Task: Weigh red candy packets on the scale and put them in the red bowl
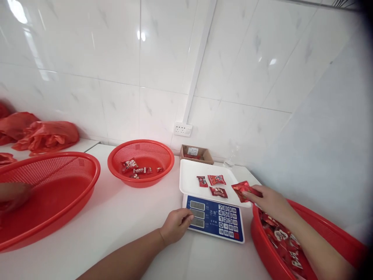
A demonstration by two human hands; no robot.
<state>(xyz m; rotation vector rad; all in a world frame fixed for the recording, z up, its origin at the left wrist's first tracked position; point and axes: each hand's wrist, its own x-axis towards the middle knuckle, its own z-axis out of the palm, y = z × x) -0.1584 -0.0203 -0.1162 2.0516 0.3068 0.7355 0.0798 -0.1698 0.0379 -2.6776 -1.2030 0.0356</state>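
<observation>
My right hand (264, 198) pinches a red candy packet (242, 190) over the right edge of the white weighing tray (189, 171). On that tray lie three small red-wrapped candies (218, 192). Below it is the scale's blue panel (214, 216) with number keys and three display windows. My left hand (176, 225) rests at the panel's left edge, its fingers curled together and nothing visible in them. Under my right forearm stands a red basket (258, 237) full of wrapped candies (281, 241).
A round red basket (141, 182) with a few candies stands left of the scale. Behind it sits a small cardboard box (205, 155). At far left, another person's hand (13, 194) reaches into a large red basket (72, 202). Red plastic bags (49, 136) lie beyond.
</observation>
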